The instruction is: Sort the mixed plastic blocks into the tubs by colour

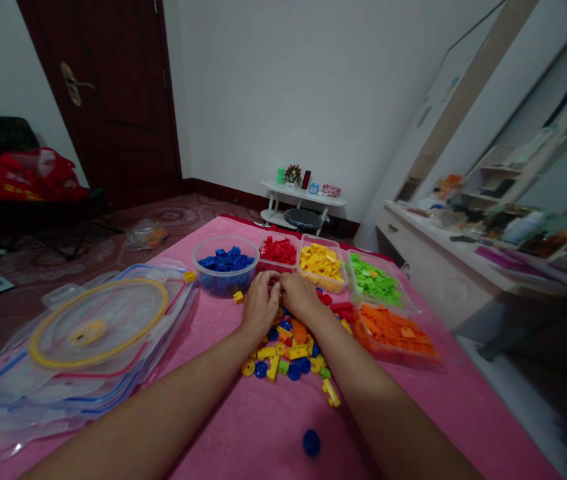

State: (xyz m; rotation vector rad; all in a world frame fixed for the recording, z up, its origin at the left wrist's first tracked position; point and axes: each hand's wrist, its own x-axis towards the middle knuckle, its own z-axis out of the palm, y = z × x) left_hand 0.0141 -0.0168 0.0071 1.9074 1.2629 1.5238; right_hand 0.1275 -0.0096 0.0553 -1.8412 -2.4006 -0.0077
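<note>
The toy blocks (300, 351) are lying in a loose heap on the desk (243, 427), looking light, stiff and smooth, probably best pinched by their edges. At its far end the left hand (260, 303) and right hand (300, 293) are meeting, fingers (274, 294) bunched, any grip between them impossible to tell. Tubs (224, 287) are crowding the far and right sides, lids (126, 312) are lying at left, and the right forearm (363, 380) is hiding some blocks.

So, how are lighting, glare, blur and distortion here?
Head view: dim, deep shadow beneath the white dresser; head view: faint glare on stacked clear plastic lids; head view: clutter atop the dresser smeared, small multicoloured plastic pieces clearer; head view: dark red wooden door leans, suggesting wide-angle distortion.
</note>
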